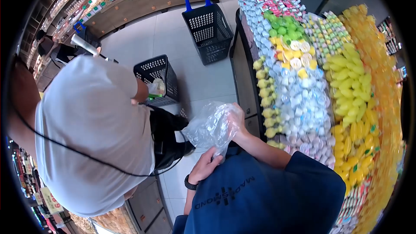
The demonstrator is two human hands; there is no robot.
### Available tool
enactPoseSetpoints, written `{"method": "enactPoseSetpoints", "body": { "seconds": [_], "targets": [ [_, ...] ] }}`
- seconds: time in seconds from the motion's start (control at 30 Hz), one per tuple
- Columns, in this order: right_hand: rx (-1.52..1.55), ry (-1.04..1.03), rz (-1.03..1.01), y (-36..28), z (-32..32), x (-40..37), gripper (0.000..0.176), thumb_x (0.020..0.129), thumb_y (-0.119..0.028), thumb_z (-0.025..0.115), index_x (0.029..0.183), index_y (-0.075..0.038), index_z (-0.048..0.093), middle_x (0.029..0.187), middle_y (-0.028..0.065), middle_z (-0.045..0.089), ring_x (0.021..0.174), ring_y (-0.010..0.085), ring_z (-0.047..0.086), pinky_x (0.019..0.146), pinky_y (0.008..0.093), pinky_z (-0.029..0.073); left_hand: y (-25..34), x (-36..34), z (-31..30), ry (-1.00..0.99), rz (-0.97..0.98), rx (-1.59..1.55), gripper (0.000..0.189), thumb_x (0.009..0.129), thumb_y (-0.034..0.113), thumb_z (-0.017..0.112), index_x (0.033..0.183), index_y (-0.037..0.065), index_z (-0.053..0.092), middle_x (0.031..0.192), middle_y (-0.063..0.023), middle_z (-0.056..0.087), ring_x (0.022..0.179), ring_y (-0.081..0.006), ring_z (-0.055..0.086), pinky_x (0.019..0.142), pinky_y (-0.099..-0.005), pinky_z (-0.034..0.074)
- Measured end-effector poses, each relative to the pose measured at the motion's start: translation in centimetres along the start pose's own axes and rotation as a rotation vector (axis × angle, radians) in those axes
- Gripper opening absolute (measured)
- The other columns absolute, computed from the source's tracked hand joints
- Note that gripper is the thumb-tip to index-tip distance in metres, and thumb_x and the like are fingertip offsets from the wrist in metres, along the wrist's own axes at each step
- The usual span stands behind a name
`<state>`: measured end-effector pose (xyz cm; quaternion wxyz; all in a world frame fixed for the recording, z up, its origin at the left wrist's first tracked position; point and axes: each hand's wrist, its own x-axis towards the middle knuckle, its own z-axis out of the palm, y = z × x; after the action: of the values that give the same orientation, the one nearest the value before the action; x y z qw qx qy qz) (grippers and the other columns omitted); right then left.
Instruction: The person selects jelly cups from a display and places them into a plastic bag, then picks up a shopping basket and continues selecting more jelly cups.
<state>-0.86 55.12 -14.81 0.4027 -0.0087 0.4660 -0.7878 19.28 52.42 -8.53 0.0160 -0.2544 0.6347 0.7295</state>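
Note:
A clear plastic bag is spread between my two hands in front of my navy shirt. With a black band on its wrist, my left hand grips the bag's lower, bunched end between thumb and fingers. My right hand is at the bag's upper right side, its fingers partly covered by the see-through film; cannot tell whether they grip it or are inside it. No contents show in the bag. Just to the right of my right hand is a display of small packaged sweets or jelly cups.
Close on my left stands a person in a white shirt, beside a black basket with packages in it. Another black basket with a blue handle stands on the tiled floor ahead. Wooden shelving runs along the back.

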Motion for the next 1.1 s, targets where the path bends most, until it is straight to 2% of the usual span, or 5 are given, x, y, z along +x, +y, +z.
{"method": "enactPoseSetpoints", "body": {
  "seconds": [0.2,0.53,0.63,0.87,1.1],
  "targets": [
    [0.017,-0.068,0.061,-6.6,3.0,10.7,0.019,0.090,-0.004,0.061,0.109,-0.004,0.057,0.097,0.0071,0.062,0.087,0.0161,0.062,0.077,0.0308,0.053,6.3,11.7,-3.5,0.116,0.047,0.079,0.026,0.095,0.011,0.056,0.119,0.002,0.054,0.094,-0.0053,0.060,0.081,-0.0121,0.051,0.074,-0.0271,0.045],
    [-0.245,-0.130,0.213,-11.2,3.7,19.8,0.031,0.091,-0.006,0.060,0.122,-0.001,0.058,0.109,0.0083,0.066,0.098,0.0171,0.064,0.083,0.0310,0.053,10.6,22.7,-8.0,0.181,0.106,-0.021,0.015,0.098,0.014,0.053,0.109,0.003,0.055,0.083,0.0016,0.057,0.077,-0.0072,0.052,0.071,-0.0238,0.043],
    [-0.162,0.000,0.114,-10.8,2.7,23.0,0.034,0.092,-0.004,0.059,0.125,-0.001,0.059,0.110,0.0101,0.067,0.097,0.0167,0.065,0.083,0.0306,0.053,11.8,24.8,-9.4,0.238,0.069,-0.069,0.013,0.098,0.014,0.053,0.106,0.004,0.055,0.081,0.0018,0.058,0.075,-0.0065,0.051,0.070,-0.0235,0.043],
    [-0.383,0.040,-0.148,-14.1,4.2,27.4,0.012,0.093,-0.004,0.060,0.104,-0.003,0.058,0.096,0.0038,0.061,0.085,0.0119,0.061,0.077,0.0270,0.050,11.0,29.3,-13.3,0.303,0.090,-0.315,0.010,0.100,0.016,0.052,0.101,0.006,0.051,0.077,0.0027,0.057,0.068,-0.0041,0.048,0.063,-0.0204,0.041],
    [-0.937,-0.040,-0.467,-16.0,6.6,28.6,0.035,0.086,-0.002,0.066,0.120,-0.002,0.055,0.100,0.0082,0.061,0.093,0.0129,0.060,0.080,0.0257,0.048,11.5,32.7,-14.8,0.550,0.188,-0.478,0.026,0.100,0.014,0.053,0.122,0.006,0.042,0.109,-0.0055,0.053,0.069,-0.0069,0.050,0.063,-0.0232,0.047]
  ]
}}
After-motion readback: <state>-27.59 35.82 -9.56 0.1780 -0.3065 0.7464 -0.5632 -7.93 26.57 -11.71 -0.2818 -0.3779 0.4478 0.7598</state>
